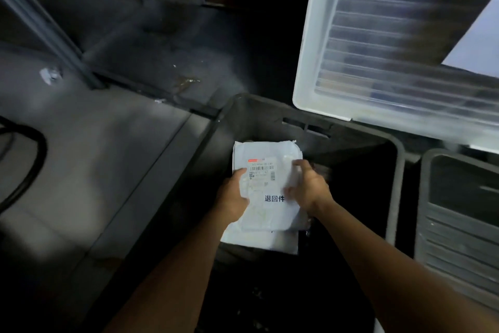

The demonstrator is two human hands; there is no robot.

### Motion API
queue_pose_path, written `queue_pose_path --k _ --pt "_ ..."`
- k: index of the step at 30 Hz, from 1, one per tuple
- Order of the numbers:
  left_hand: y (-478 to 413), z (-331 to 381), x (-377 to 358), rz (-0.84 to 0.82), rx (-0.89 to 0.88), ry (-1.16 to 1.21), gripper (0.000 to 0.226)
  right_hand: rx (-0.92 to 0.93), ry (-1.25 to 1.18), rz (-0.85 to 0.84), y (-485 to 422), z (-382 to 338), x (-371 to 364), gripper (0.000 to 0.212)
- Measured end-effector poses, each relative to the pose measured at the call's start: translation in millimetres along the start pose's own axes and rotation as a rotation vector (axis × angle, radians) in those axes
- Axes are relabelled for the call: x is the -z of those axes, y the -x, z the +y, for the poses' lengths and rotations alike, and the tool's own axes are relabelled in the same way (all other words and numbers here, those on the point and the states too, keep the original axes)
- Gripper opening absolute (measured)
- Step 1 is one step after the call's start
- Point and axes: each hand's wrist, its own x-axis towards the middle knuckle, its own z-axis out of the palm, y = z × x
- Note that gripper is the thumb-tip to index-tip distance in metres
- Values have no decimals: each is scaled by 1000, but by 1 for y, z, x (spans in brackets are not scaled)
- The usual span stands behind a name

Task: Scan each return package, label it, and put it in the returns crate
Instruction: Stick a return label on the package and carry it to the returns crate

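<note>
A white mailer package point(267, 189) with a barcode shipping label and a printed sticker reading 退回件 is held low inside the dark returns crate point(398, 159). My left hand point(235, 192) grips its left edge, thumb on top. My right hand point(307, 186) grips its right edge with curled fingers. Another white package point(264, 242) lies beneath it in the crate, partly hidden.
A grey worktop point(89, 159) with a black cable point(29, 170) runs along the left of the crate. A translucent plastic bin point(378, 43) stands at the upper right. A second grey crate point(459, 224) sits to the right.
</note>
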Motion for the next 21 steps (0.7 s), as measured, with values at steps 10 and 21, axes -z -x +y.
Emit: queue_pose_path --k 10,21 --pt "57 52 70 -77 69 -75 53 -24 96 -110 56 -41 69 52" --pt "278 354 325 -151 -174 -254 45 -86 62 -78 295 -236 389 35"
